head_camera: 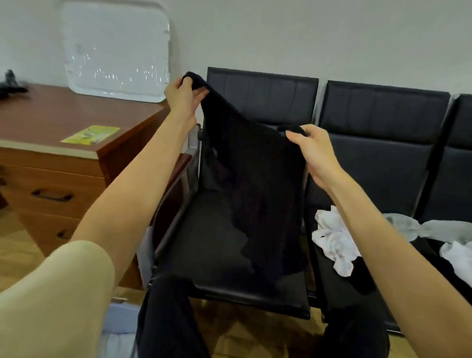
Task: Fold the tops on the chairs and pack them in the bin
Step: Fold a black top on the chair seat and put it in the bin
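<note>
Black top [259,180] hangs in the air over the seat of the leftmost black chair [226,259], spread between both hands, its lower edge draping down close to the seat cushion; whether the hem touches the seat cannot be told, black against black; the left hand [183,95] holds one upper corner high, near the chair's backrest top, its fingers [187,82] curled round a bunched fold of the cloth; the right hand [311,152] holds the other upper corner lower and nearer the person, thumb and fingers pinching the fabric edge; so the top's upper edge slopes down from left to right; on the next chair [377,147] to the right lies a crumpled white top [335,242], partly behind the right forearm; farther right lie a grey garment [430,228] and another pale one [464,256] at the picture's edge; to the left of the chairs stands a wooden bench [56,117] with drawers, bearing a yellow leaflet [90,135] and, leaning against the wall, a clear plastic lid [116,49]; below, by the person's black-trousered knees [169,324], a corner of a translucent bin [120,333] shows on the wooden floor [7,250].
</note>
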